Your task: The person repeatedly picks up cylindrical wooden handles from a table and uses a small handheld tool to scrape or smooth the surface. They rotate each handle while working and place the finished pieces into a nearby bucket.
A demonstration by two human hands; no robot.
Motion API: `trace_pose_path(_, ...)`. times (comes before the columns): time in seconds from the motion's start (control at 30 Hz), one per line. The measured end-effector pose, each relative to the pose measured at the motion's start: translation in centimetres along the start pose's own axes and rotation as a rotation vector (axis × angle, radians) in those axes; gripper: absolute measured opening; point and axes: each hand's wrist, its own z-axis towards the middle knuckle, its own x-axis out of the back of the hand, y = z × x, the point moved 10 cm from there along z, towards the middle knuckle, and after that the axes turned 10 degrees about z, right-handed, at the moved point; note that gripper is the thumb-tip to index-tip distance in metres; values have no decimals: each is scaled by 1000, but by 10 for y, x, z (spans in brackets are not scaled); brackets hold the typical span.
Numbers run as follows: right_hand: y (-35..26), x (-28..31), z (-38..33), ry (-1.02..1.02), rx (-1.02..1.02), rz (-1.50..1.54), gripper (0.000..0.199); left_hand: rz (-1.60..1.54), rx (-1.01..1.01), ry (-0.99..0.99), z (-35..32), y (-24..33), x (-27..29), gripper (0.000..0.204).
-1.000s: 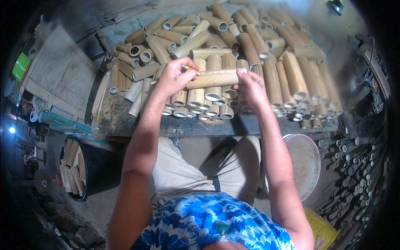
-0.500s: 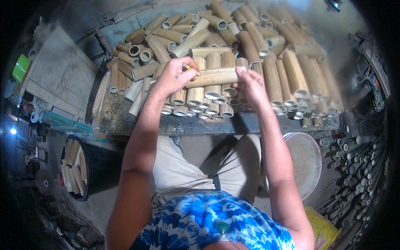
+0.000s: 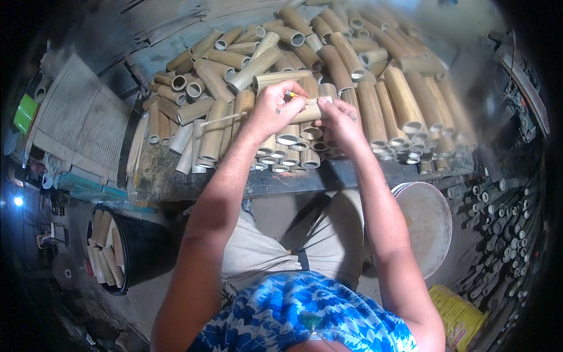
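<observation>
In front of me a pale bamboo tube is held crosswise above the pile. My right hand closes round its right end, thumb on top. Pinched in my left hand is a thin yellow-and-dark pencil, its lower part hidden by my fingers. A narrow light wooden strip sticks out leftward from behind my left hand and appears to run on along the tube's top toward my right thumb. The left end of the tube is hidden behind my left hand.
Many cut bamboo tubes are heaped on the dark worktable. A black bin with bamboo pieces stands low left, a pale round bucket low right. Long bamboo poles and a yellow sack lie farther right.
My left hand has moved right, closer to my right hand, which has shifted slightly left. The wooden strip now extends left past my left wrist. The whole view has shifted a little.
</observation>
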Motion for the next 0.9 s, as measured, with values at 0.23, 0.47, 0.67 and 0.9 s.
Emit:
trace_pose_path(0.23,1,1,1,-5,22,11,32,290,-64,-3,2,0,-2,16)
trace_pose_path(0.47,6,4,4,-5,-5,7,30,195,-38,-18,5,1,-6,17)
trace_pose_path(0.67,5,6,4,-4,42,16,32,28,7,122,-12,-4,43,23)
trace_pose_path(0.9,1,0,-1,1,18,22,29,613,28,151,-73,-5,95,19)
